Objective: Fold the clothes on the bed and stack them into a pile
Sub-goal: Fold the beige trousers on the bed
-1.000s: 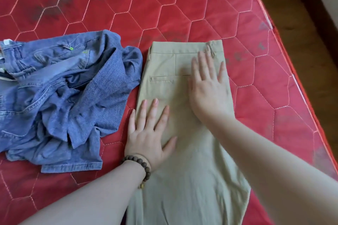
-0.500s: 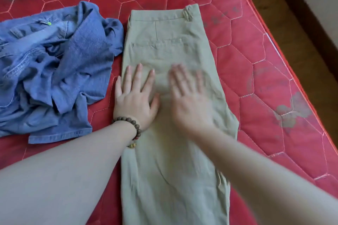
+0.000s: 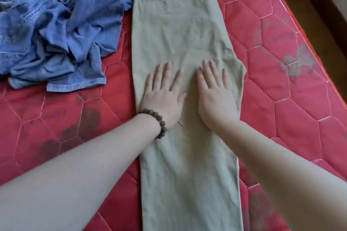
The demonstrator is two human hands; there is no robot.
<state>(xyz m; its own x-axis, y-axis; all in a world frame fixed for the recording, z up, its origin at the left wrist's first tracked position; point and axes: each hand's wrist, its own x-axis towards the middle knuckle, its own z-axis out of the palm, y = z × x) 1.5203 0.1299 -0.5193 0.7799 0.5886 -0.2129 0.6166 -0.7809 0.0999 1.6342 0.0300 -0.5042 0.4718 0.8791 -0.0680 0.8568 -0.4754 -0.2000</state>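
Red mattress [image 3: 281, 99]: both flat hands press khaki trousers [image 3: 178, 33].

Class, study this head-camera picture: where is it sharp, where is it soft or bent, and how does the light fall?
Head view: soft, even daylight, no glare; both hands, left hand and right hand, look fairly sharp on the khaki trousers; the blue jeans look slightly smeared; the forearms near the lens are soft; the wide angle bows the red mattress edge.

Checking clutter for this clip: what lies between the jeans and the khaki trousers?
Only bare red mattress in the head view. The crumpled jeans and the flat trousers lie apart, nearly meeting near the top.
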